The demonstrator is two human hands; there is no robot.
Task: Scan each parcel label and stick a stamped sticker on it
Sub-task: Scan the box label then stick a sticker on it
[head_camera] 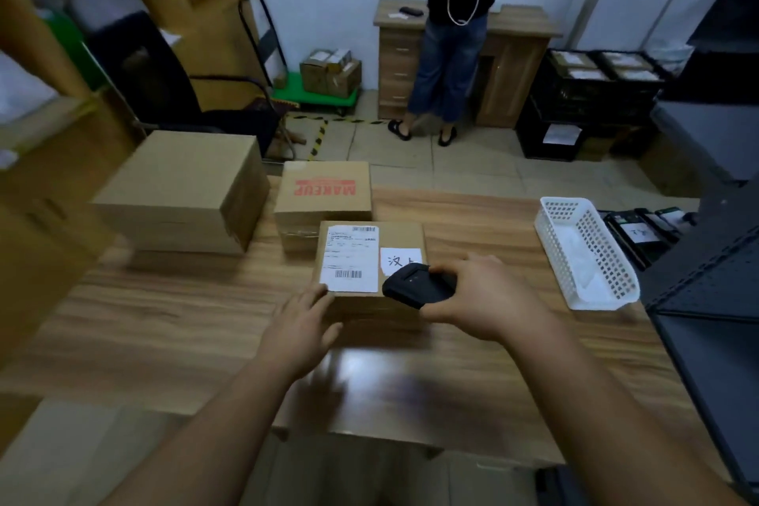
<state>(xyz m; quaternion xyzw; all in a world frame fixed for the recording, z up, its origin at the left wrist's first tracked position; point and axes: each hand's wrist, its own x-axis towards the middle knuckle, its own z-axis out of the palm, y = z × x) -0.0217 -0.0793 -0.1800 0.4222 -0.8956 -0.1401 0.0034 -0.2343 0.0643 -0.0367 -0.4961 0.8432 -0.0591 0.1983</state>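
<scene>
Head view, frame centre: right hand (488, 296) grasps black handheld scanner (417, 285) over labelled brown cardboard parcel (369, 259), left hand (302, 322) released beside it; scanning seems underway, next likely another parcel

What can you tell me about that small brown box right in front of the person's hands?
The small parcel is a low brown cardboard box lying flat on the wooden table, against a box printed MAKEUP. Its top bears a white barcoded shipping label and a handwritten white sticker. The left hand touches its near corner; the right hand holds a black scanner over it.
</scene>
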